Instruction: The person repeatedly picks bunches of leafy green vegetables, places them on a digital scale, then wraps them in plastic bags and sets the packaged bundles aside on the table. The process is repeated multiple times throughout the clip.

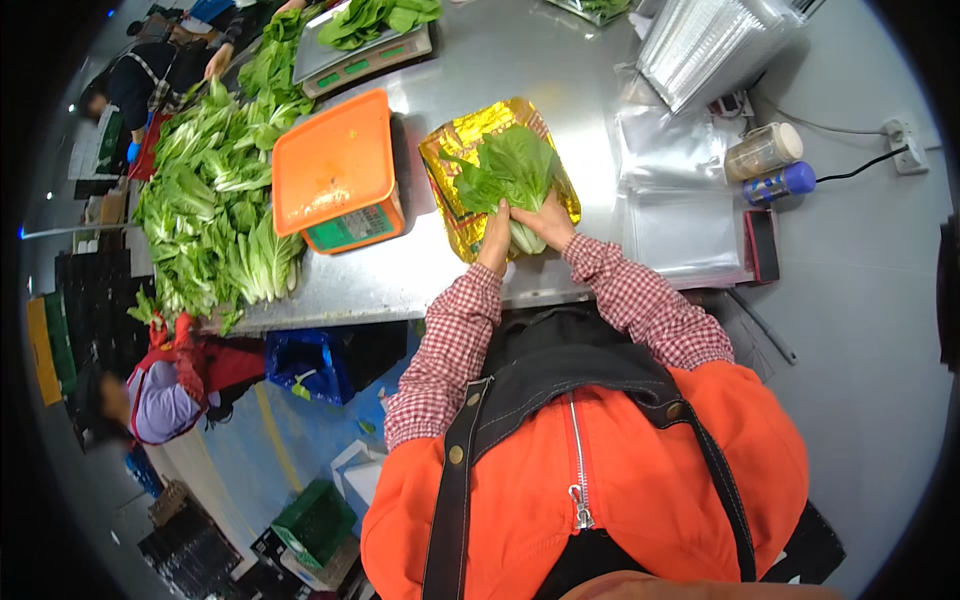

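Both of my hands hold a head of leafy green lettuce (517, 169) over a shiny gold foil sheet (442, 161) on the steel table. My left hand (495, 238) presses its left side near the pale base. On the other side, my right hand (551, 221) has its thumb across the stalks. Just left of the foil stands an orange plastic tub with its lid (334, 161). A long heap of leafy greens (206, 202) lies farther left.
A digital scale (367, 60) bearing greens stands at the back. Clear plastic bags (682, 225), two jars, a phone (761, 246) and stacked foil-like packaging (712, 52) are on the right. Two co-workers stand at the left, one with red-gloved hands by the heap. A blue bin (307, 367) is below the table edge.
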`<state>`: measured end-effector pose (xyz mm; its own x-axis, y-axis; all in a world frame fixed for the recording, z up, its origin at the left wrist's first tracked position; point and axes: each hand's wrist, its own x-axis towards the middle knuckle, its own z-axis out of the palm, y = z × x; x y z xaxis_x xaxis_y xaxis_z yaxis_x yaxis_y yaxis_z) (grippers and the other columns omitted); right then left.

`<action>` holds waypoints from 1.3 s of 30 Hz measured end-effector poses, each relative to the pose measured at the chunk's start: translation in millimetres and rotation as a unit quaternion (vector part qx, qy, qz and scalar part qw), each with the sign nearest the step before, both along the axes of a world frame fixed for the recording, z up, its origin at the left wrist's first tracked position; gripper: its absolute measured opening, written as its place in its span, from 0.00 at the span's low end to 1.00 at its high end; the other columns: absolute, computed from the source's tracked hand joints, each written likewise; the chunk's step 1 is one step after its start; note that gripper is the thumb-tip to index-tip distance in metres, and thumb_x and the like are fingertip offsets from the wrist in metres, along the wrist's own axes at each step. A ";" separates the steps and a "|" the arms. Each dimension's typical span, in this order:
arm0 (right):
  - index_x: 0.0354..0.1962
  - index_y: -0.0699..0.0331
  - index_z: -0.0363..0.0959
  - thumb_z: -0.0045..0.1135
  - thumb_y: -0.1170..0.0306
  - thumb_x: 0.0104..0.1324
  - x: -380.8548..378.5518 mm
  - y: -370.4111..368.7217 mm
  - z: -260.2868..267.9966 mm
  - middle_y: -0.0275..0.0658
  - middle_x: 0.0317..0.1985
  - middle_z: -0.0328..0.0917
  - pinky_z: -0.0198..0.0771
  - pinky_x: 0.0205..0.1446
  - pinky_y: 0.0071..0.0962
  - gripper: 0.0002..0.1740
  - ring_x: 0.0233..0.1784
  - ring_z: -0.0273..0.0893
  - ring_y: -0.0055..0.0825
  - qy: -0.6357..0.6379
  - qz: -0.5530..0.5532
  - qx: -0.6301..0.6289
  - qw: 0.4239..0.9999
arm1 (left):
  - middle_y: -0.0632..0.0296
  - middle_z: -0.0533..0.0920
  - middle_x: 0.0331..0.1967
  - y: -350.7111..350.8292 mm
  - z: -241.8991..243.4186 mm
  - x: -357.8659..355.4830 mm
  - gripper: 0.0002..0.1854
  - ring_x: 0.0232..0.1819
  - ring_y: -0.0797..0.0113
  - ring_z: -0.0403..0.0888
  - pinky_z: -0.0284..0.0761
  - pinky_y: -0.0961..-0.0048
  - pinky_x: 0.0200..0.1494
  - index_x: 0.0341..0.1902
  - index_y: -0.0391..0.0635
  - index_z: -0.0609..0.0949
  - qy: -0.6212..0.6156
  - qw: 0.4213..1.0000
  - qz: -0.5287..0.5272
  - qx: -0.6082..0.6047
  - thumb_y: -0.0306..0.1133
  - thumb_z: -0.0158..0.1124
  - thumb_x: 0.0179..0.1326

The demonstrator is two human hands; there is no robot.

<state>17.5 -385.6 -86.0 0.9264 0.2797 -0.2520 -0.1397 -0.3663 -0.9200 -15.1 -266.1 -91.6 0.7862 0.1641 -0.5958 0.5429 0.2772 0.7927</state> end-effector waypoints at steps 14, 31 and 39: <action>0.52 0.82 0.46 0.57 0.49 0.47 4.6 31.8 -4.4 0.62 0.46 0.65 0.68 0.48 0.35 0.50 0.47 0.69 0.50 0.110 -0.001 -0.168 0.980 | 0.45 0.67 0.53 22.6 47.8 16.2 0.45 0.54 0.59 0.67 0.66 0.69 0.54 0.57 0.26 0.56 -0.032 0.979 -0.170 0.110 0.49 0.65 0.48; 0.63 0.61 0.33 0.34 0.40 0.60 36.8 28.4 36.8 0.54 0.62 0.45 0.53 0.59 0.54 0.45 0.63 0.48 0.54 0.438 0.153 0.107 0.879 | 0.41 0.68 0.52 68.1 29.5 50.5 0.54 0.51 0.58 0.70 0.71 0.70 0.49 0.58 0.23 0.51 -0.060 0.918 -0.316 0.232 0.51 0.70 0.40; 0.64 0.62 0.31 0.35 0.37 0.58 33.6 27.4 38.3 0.59 0.63 0.41 0.52 0.61 0.49 0.50 0.62 0.48 0.59 0.420 0.190 0.090 0.883 | 0.46 0.57 0.60 40.5 28.8 50.7 0.70 0.62 0.51 0.55 0.58 0.54 0.58 0.65 0.41 0.41 0.107 0.775 -0.340 0.521 0.54 0.76 0.22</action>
<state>51.1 -358.2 -47.7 0.2640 0.6360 -0.7251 -0.6984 -0.3925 -0.5985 35.6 -225.6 -62.8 0.8034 0.2352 -0.5470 0.4324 -0.8620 0.2645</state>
